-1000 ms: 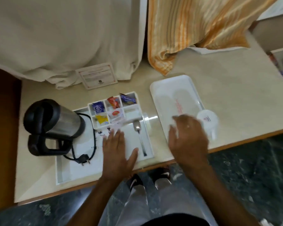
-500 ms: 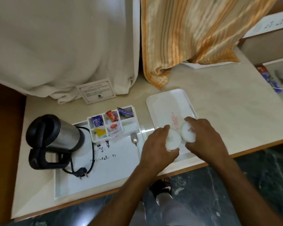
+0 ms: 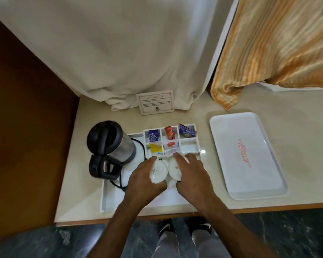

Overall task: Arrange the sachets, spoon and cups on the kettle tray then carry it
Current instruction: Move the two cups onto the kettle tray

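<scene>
Two white cups sit upside down side by side over the middle of the white kettle tray [image 3: 105, 201]. My left hand [image 3: 144, 181] grips the left cup [image 3: 158, 171] and my right hand [image 3: 191, 175] grips the right cup [image 3: 173, 168]. Behind them the tray's compartments hold sachets: purple [image 3: 153, 136], red [image 3: 169, 132], blue tea bag [image 3: 187, 131], yellow [image 3: 155, 148] and a white-and-red one [image 3: 171, 146]. A steel kettle with black lid [image 3: 112, 144] stands at the tray's left with its black cord. My hands hide the spoon.
A bare white serving tray [image 3: 246, 155] lies on the counter to the right. A small printed card [image 3: 155, 102] leans against white curtain at the back. An orange striped curtain [image 3: 272, 43] hangs at right. A brown wall [image 3: 26, 118] borders the left; the counter edge runs near my feet.
Both hands carried the two cups leftward from the plain serving tray to the middle of the kettle tray, just in front of the sachet compartments. The camera also shifted left.
</scene>
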The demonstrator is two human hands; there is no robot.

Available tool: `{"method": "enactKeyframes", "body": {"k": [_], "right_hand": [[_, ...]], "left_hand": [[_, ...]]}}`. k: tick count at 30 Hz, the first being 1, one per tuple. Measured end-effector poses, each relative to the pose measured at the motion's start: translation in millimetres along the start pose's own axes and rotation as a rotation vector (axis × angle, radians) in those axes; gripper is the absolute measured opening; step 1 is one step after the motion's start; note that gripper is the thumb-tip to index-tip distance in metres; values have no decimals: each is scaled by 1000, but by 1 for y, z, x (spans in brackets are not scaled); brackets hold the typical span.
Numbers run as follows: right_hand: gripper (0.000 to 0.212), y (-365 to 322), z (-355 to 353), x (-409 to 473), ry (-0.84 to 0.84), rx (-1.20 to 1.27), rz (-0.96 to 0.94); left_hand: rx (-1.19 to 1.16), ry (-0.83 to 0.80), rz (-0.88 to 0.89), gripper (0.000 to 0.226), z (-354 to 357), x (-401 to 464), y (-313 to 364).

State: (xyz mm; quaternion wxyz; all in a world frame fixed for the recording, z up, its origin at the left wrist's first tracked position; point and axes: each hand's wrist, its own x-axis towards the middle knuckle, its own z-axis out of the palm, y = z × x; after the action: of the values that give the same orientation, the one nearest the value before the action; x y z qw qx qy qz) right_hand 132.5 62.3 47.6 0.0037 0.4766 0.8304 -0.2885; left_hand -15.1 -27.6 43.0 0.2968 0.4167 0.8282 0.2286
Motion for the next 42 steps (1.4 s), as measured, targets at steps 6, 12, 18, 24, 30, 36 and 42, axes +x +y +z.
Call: {"method": "enactKeyframes", "body": {"k": [6, 12, 18, 24, 30, 36, 42], "right_hand": [[85, -1, 2, 1, 6, -45, 3], [94, -2, 3, -1, -21, -31, 22], [114, 12, -6, -14, -28, 176, 62], [43, 66, -5, 13, 231, 314, 331], [13, 73, 24, 41, 233, 23, 220], [20, 73, 38, 45, 300, -3, 230], [21, 66, 35, 25, 270, -5, 276]], "left_hand": [[-32, -5, 13, 91, 3, 2, -7], [-14, -14, 57, 91, 3, 1, -9], [80, 302, 249, 59, -10, -33, -24], [-99, 604, -294, 21, -39, -49, -107], [-68, 357, -400, 5, -47, 16, -142], [84, 337, -354, 9, -46, 34, -152], [76, 335, -237, 9, -50, 19, -154]]}}
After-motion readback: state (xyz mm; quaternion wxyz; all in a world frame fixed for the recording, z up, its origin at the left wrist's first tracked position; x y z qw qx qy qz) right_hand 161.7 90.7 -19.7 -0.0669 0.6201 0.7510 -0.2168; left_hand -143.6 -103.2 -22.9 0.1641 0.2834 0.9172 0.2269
